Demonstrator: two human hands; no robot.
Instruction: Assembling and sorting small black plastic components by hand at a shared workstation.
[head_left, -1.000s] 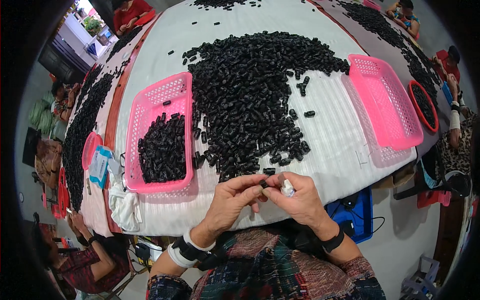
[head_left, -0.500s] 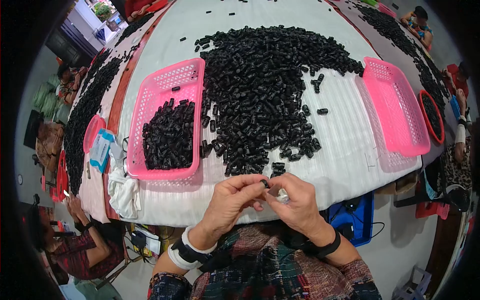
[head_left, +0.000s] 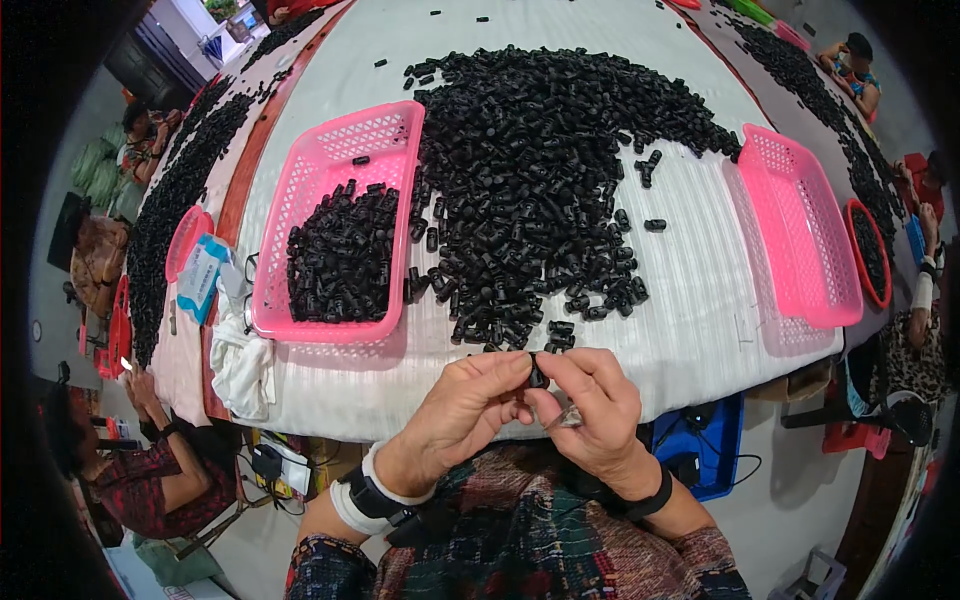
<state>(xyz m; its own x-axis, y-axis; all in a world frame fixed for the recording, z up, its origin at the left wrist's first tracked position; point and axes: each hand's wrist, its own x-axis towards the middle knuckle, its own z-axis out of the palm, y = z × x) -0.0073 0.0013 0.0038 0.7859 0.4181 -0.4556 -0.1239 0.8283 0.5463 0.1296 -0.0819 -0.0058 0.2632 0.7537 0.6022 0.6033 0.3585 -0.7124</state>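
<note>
Close to the table's front edge, both my hands are closed around one small black plastic cylinder, held upright between the fingertips. My left hand pinches it with thumb and forefinger from the left. From the right, the thumb and forefinger of my right hand press against it. A small whitish, shiny thing sits tucked under the right hand's fingers; its kind is unclear. Just beyond my fingers spreads a big heap of the same black cylinders. Several more fill the front of a pink perforated basket on the left.
A second pink basket stands on the right. Left of the first basket lie a white cloth and a blue-white packet. Below the table's right edge is a blue crate. Other people sit at neighbouring tables bearing black pieces on both sides.
My fingertips have closed in on the black cylinder, now upright between both hands; the right thumb and forefinger have come against it. The whole view has shifted slightly.
</note>
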